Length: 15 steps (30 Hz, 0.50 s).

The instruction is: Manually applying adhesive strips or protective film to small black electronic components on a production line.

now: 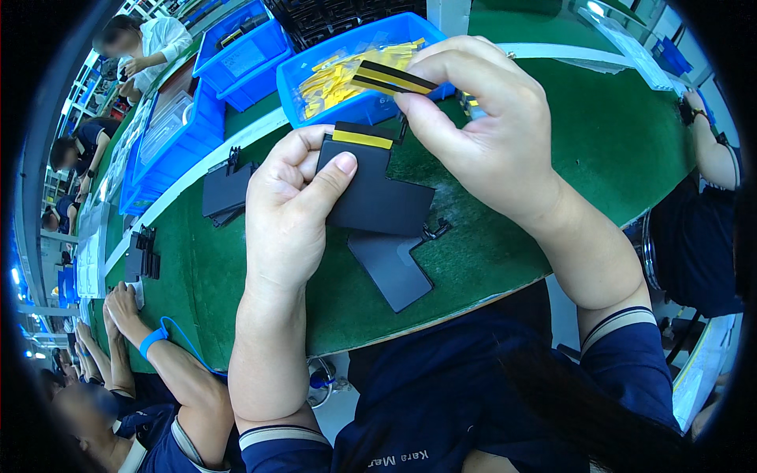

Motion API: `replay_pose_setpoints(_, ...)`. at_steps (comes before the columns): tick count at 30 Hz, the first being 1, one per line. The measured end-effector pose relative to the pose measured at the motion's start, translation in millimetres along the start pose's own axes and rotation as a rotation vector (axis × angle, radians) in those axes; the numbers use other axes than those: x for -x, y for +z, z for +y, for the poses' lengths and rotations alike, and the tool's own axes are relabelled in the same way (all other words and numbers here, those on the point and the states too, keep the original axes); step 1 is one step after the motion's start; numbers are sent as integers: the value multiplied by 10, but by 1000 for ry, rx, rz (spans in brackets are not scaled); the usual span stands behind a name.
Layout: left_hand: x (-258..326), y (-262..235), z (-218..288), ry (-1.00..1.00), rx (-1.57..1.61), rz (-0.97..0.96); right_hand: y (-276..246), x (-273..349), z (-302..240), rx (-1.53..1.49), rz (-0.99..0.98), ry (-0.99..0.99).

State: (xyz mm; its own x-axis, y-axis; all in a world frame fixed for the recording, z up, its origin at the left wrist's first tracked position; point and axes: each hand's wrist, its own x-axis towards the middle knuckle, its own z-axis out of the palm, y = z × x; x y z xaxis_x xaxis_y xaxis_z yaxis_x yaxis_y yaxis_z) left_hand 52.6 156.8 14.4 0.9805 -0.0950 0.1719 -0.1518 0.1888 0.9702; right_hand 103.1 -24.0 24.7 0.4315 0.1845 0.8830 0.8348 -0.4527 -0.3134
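My left hand (288, 185) grips a flat black panel (374, 193) with a stepped outline, the thumb pressed on its face. Along the panel's top edge runs a yellow-and-black strip (363, 139). Up and to the right, my right hand (493, 118) pinches black-and-yellow strips (394, 79) between thumb and fingers, apart from the panel. Another black panel (390, 272) lies on the green table (497, 244), partly under the held one, with a small black clip-like piece (436, 229) by its corner.
Behind my hands stands a blue bin (289, 98) full of yellow strips (335, 83). Stacked black panels (225, 193) and a second pile (143, 256) lie to the left. Blue crates (177, 150) line the far left. A co-worker's arm (177, 355) with a blue wrist strap is nearby; another person (710, 150) works at right.
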Motion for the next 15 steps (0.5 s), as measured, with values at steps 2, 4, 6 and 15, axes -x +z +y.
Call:
replay_pose_setpoints(2, -12, -22, -12, -15, 65, -3, 7, -1, -24, -106, -48, -164)
replay_pose_setpoints(4, -33, -20, -12, 4, 106, 9, 10, 58, -162, -109, -146, -186)
replay_pose_setpoints(6, -30, -16, -2, 14, 117, 19, 70, 109, -165, -88, -131, -143)
replay_pose_setpoints(15, 38, 119, 41, 239, -193, -4, 22, 81, -101, -279, -177, -23)
